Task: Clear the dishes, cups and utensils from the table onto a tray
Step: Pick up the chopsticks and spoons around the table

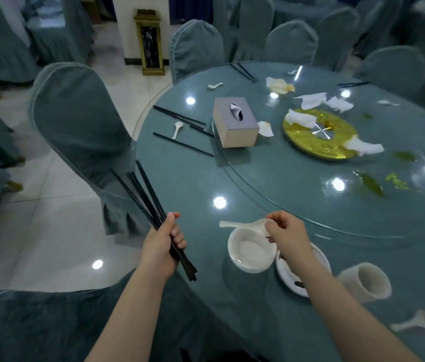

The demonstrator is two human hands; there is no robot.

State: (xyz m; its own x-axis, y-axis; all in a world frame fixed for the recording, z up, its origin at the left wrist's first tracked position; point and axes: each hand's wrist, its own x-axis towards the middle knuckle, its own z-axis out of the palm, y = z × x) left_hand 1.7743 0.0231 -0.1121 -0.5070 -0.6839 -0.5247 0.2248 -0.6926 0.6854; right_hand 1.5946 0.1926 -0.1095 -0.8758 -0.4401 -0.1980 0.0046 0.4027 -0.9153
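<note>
Left hand: the left hand, low centre-left of the frame, gripped a bundle of black chopsticks in a fist, tips fanning up-left off the table edge. That looked like collecting utensils in one hand so the other stayed free.
Right hand: the right hand pinched the bowl end of a white spoon, handle pointing left, just above the white bowl; probably nesting spoon into bowl to carry both together.
Beside it: a small plate touched the bowl's right side, partly under the forearm; a white cup lay tipped, lower right.
Left to clear: loose chopsticks and another spoon, centre-left.
In the way: tissue box, crumpled napkins, gold turntable hub.
Tray: not in view.
</note>
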